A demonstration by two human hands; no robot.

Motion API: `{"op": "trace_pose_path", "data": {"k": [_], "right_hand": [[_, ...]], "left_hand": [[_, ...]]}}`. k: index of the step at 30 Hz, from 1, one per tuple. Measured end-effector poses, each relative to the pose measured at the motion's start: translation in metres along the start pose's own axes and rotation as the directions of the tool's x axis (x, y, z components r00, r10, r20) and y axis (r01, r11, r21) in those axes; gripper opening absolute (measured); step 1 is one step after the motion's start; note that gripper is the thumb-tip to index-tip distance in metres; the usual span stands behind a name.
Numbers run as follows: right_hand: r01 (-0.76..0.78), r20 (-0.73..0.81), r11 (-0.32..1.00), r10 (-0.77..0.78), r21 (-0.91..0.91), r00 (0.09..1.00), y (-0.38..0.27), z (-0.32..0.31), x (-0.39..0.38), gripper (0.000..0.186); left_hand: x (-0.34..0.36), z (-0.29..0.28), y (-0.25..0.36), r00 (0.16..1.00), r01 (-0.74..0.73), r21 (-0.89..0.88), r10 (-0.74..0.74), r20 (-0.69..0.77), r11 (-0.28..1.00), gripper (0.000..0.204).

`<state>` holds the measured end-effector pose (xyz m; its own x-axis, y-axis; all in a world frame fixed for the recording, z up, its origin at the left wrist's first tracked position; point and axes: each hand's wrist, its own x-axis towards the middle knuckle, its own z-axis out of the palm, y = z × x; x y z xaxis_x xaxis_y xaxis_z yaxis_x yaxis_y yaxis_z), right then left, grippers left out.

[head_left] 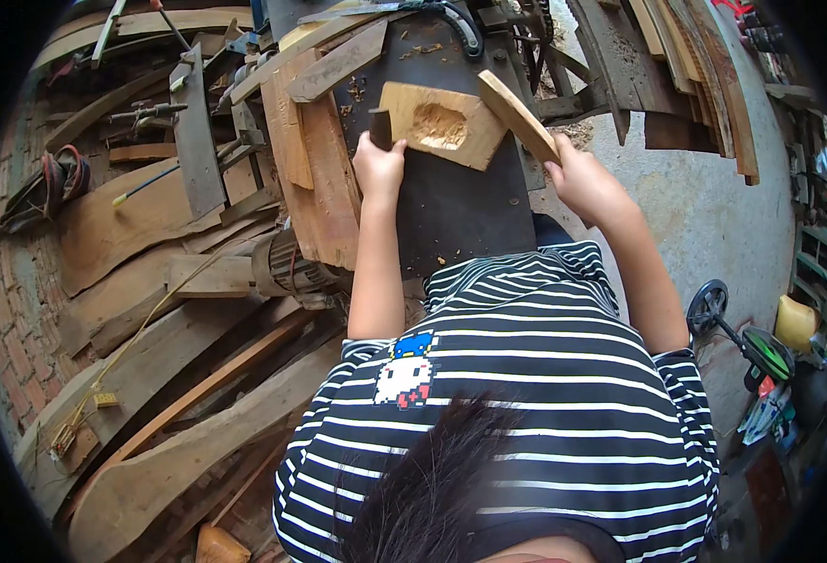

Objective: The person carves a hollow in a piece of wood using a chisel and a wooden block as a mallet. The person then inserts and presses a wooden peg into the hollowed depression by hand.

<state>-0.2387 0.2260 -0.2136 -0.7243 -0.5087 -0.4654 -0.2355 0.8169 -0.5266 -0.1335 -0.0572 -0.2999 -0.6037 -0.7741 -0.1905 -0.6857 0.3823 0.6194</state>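
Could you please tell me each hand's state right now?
Left hand: closed, holding a dark tool.
Right hand: closed, holding a flat wooden piece.

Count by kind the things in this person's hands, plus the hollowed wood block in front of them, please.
Dark tool in left hand: 1
Flat wooden bar in right hand: 1
Hollowed wood block: 1
Total: 3

Rough-hollowed wooden block (445, 128), smooth matt bench top (462, 211)
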Motion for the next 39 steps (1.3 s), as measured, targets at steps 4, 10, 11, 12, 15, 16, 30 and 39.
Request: {"op": "trace_pose_path", "data": {"k": [4,10,11,12,15,16,30,39], "right_hand": [[-0.172,0.243,0.985,0.163,0.017,0.956,-0.016,-0.022,-0.03,0.028],[-0.032,0.38,0.985,-0.035,0.168,0.924,0.006,0.006,-0.061,0.027],[-0.018,0.344,0.978,-0.057,0.209,0.937,0.009,0.011,-0.062,0.028],[-0.022,0.346,0.977,-0.053,0.211,0.937,0.011,0.013,-0.061,0.028],[-0.09,0.016,0.924,0.091,0.372,0.996,0.011,0.012,-0.049,0.029],[-0.213,0.092,0.894,0.192,0.393,0.977,0.004,0.003,-0.043,0.029],[-0.072,-0.089,0.653,0.21,0.754,0.974,0.062,0.027,-0.054,0.038],[-0.143,-0.072,0.425,0.45,0.894,0.89,0.07,-0.011,-0.108,0.029]], "left_hand": [[0.02,-0.001,0.015,0.999,-0.04,0.091,0.039,0.014,0.995,0.037],[0.027,0.008,0.027,0.995,-0.084,0.109,0.078,0.056,0.99,0.032],[0.029,0.008,0.028,0.995,-0.088,0.108,0.082,0.061,0.99,0.032],[0.029,0.008,0.027,0.995,-0.077,0.083,0.071,0.067,0.994,0.032],[0.028,0.011,0.028,0.996,-0.07,0.048,0.068,0.057,0.996,0.03],[0.028,0.011,0.029,0.997,-0.074,0.076,0.072,0.039,0.994,0.029],[-0.057,0.057,0.133,0.327,-0.893,-0.208,0.893,0.308,0.399,0.026],[-0.059,0.1,0.144,0.213,-0.93,-0.187,0.879,0.426,0.316,0.019]]}}
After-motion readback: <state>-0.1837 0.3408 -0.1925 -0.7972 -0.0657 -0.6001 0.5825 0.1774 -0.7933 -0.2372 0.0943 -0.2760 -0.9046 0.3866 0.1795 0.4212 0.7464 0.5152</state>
